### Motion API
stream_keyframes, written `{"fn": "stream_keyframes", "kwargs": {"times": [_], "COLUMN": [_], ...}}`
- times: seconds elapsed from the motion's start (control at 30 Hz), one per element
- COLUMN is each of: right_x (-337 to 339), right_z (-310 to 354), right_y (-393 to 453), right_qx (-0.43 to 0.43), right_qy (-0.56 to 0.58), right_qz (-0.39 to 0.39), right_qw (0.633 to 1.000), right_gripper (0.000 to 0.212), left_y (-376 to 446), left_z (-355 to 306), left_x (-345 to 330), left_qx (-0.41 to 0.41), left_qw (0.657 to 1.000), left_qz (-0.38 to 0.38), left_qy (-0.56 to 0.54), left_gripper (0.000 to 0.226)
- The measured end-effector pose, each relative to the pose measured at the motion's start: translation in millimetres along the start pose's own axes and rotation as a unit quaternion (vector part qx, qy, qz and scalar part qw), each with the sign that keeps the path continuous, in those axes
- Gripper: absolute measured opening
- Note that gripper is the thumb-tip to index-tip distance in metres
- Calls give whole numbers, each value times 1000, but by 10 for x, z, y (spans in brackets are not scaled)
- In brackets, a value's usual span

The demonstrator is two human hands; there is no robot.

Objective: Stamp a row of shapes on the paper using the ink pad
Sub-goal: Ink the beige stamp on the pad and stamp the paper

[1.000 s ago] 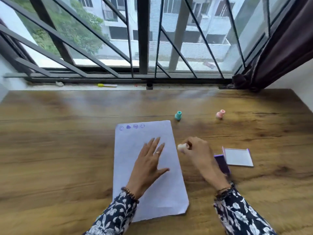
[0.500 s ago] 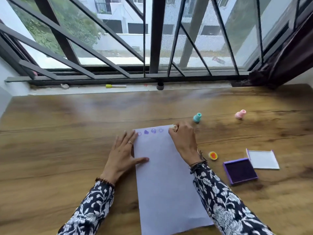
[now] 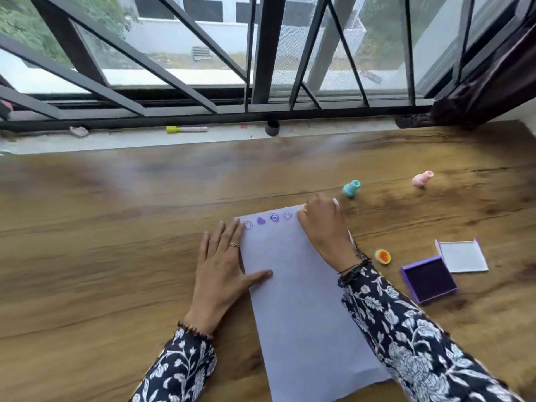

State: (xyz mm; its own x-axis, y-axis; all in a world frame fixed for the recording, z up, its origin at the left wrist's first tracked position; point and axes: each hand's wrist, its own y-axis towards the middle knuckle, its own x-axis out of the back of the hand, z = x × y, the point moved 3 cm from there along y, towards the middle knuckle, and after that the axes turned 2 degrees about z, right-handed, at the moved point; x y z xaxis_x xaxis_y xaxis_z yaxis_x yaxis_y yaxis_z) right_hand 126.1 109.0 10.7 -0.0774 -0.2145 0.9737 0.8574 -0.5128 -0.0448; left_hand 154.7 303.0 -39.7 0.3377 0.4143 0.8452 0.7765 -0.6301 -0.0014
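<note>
A white sheet of paper (image 3: 301,300) lies on the wooden table, with a row of several purple stamped shapes (image 3: 268,221) along its top edge. My left hand (image 3: 222,265) lies flat with fingers spread on the paper's left edge. My right hand (image 3: 323,227) is closed around a small pale stamp (image 3: 303,209) pressed down on the paper's top right corner, just right of the last shape; the stamp is mostly hidden by my fingers. The open purple ink pad (image 3: 428,279) sits to the right, its white lid (image 3: 462,256) beside it.
A teal stamp (image 3: 351,189) and a pink stamp (image 3: 422,179) stand beyond the paper on the right. A small yellow and orange cap (image 3: 383,256) lies near the ink pad. A yellow marker (image 3: 186,129) rests on the window sill under the barred window.
My right hand carried the stamp from beside the ink pad up to the paper's top right corner and pressed it there. My left hand slid to the paper's left edge.
</note>
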Motion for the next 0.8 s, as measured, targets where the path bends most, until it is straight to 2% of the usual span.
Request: {"fn": "stream_keyframes", "kwargs": {"times": [0.2,0.33,0.4,0.47,0.5,0.53,0.6,0.67,0.8], "right_x": [91,131,164,221,258,291,342,407,546], "right_z": [80,66,18,-86,-157,-235,-397,-583,-1011], "right_y": [74,56,67,84,71,25,-137,-336,-710], "right_qx": [71,81,53,-19,-66,-116,-179,-197,-238], "right_qy": [-72,-62,-16,110,210,326,511,592,654], "right_qz": [37,56,69,65,55,42,28,25,31], "right_qw": [994,993,996,992,974,937,840,781,717], "right_gripper": [10,12,14,16,18,21,20,9,6], "left_y": [-3,0,0,4,2,1,-1,3,44], "left_z": [11,-3,-9,-11,-14,-20,-39,-87,-496], "left_x": [-12,3,11,18,23,29,53,97,113], "left_qx": [7,20,23,26,26,24,22,22,-37], "left_qw": [1000,1000,999,999,999,999,999,999,998], "left_qz": [1,18,23,25,25,26,28,16,-28], "left_qy": [3,2,0,-6,-10,-14,-26,-40,-46], "left_gripper": [102,103,103,103,102,102,101,99,76]}}
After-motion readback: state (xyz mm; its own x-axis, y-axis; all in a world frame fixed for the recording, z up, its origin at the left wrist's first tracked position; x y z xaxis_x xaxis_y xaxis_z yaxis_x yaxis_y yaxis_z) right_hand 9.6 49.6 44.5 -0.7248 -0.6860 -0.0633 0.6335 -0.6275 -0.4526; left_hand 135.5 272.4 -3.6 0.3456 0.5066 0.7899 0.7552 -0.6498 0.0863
